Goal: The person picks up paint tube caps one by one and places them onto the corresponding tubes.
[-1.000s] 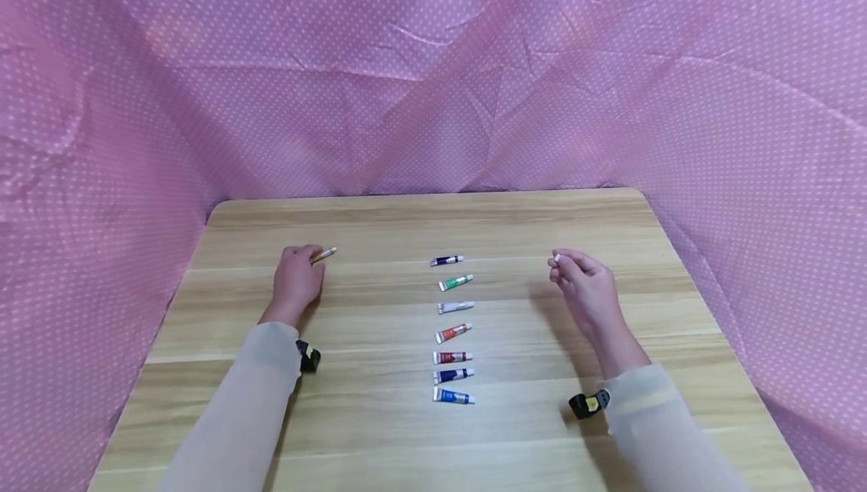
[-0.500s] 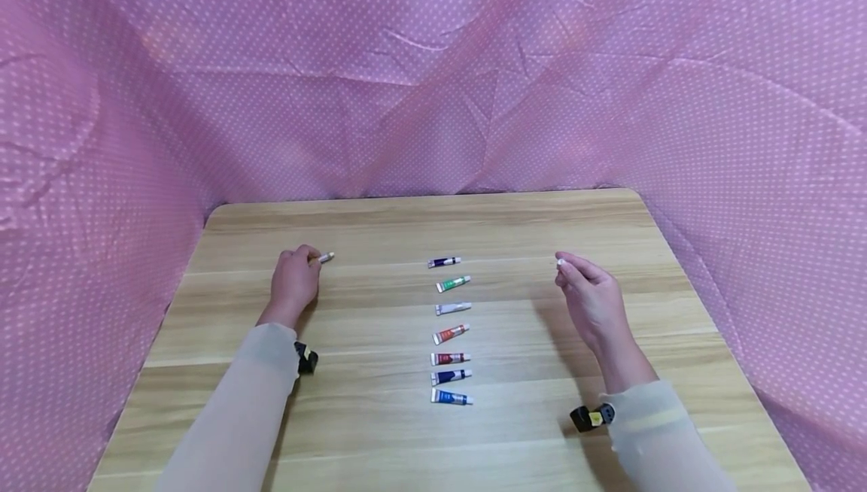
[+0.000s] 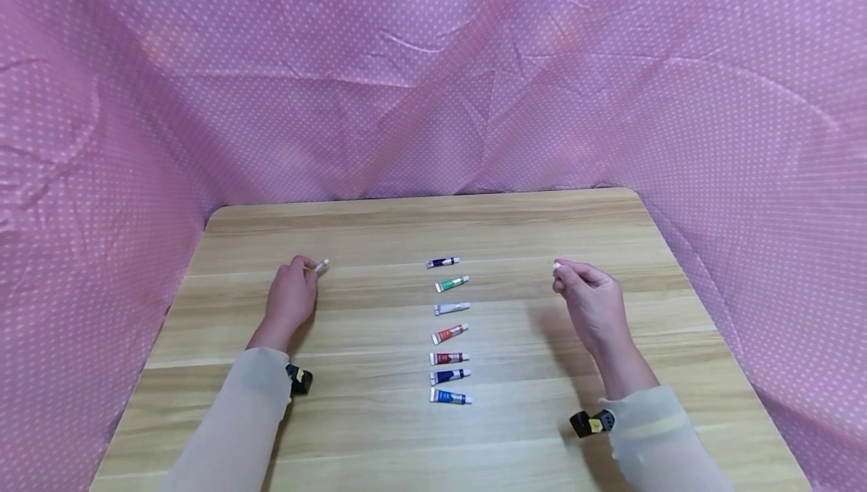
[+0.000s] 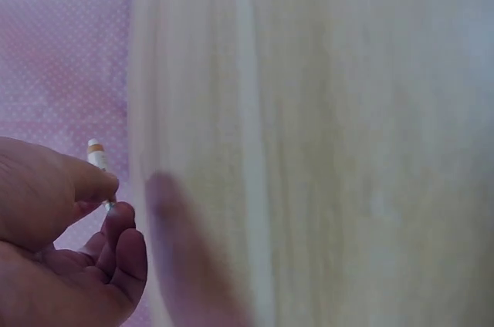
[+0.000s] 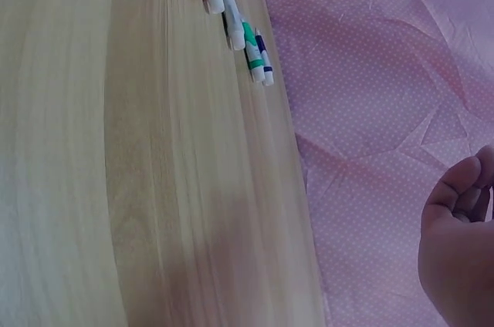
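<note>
On the left of the table, my left hand (image 3: 291, 300) pinches a small paint tube (image 3: 321, 267) between thumb and fingertips. The left wrist view shows this paint tube (image 4: 97, 157) with a white cap and an ochre-orange band; its lower end is hidden by the fingers. Over on the right, my right hand (image 3: 596, 308) pinches a small white object (image 3: 557, 266) at its fingertips. Most of that object is covered, so its kind cannot be told. In the right wrist view, the curled fingers of the right hand (image 5: 459, 234) show at the edge.
Several paint tubes lie in a column mid-table, among them a green tube (image 3: 451, 284), an orange tube (image 3: 450, 334), a dark red tube (image 3: 449, 358) and a blue tube (image 3: 450, 396). Pink dotted cloth (image 3: 433, 101) hangs around the wooden table (image 3: 379, 447).
My left hand has drawn slightly back toward me and to the left, and its tube now points more away from me. The right hand has shifted a little lower, still pinching the white object.
</note>
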Motion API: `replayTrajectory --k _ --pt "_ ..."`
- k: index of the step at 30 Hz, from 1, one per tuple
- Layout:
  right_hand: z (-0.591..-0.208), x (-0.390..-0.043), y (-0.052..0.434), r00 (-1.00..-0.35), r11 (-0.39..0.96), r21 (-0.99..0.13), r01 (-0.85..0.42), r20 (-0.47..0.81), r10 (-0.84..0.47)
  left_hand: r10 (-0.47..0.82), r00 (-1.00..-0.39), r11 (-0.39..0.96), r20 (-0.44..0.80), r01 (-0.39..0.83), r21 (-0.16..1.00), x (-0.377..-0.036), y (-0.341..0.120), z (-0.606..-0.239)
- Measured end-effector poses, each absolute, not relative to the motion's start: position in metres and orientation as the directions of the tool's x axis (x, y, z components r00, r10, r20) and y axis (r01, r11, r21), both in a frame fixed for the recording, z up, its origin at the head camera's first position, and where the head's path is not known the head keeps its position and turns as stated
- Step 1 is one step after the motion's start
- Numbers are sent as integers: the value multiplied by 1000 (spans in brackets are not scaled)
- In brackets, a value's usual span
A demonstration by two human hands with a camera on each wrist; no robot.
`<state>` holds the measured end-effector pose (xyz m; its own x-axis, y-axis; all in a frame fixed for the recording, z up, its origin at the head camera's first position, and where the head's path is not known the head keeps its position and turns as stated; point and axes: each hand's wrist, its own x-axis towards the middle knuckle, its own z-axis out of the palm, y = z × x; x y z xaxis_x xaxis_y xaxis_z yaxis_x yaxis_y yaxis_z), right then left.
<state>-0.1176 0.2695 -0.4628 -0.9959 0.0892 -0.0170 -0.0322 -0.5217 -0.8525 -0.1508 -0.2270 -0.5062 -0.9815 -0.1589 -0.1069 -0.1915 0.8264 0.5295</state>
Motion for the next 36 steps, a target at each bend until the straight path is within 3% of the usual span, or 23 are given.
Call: replayTrajectory --k 15,30,36 --pt "-456 -101 251 -999 -434 -901 -3 -19 47 -80 -992 849 -101 -121 514 -121 -197 -483" --pt "-457 -82 231 -999 -269 -962 48 -51 4 -60 -995 781 -85 -100 616 -75 -140 -468" --pt "-458 -74 219 -997 -142 -987 80 -81 -1 -53 -995 741 -82 -94 665 -60 -120 -465"
